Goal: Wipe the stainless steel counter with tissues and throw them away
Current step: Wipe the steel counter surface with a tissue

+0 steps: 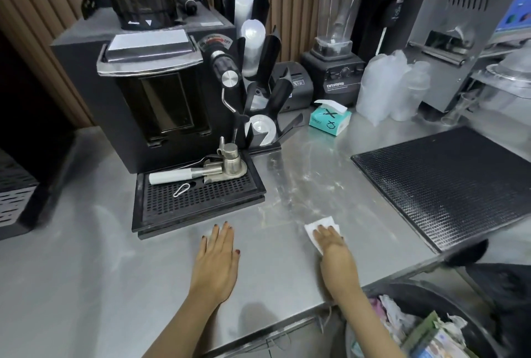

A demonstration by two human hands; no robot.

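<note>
We logged the tissue [318, 226] flat on the counter [301, 179], right of the drip tray [198, 199], our right hand [330, 238] pressing it, fingers straight. Our left hand [217, 248] lay flat and empty at the tray's front. Wiping was underway, we judged; the streaks [290, 185] beside the tray needed sweeping next.

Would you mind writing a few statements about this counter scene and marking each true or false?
1. The right hand presses a white tissue onto the counter. True.
2. A sheet sticks out of the top of the tissue box. True.
3. The left hand grips the tissue box. False: it lies flat on the counter, well away from the box.
4. The black mat lies left of the coffee machine. False: it lies to its right.
5. The bin is empty. False: it holds rubbish.
</note>
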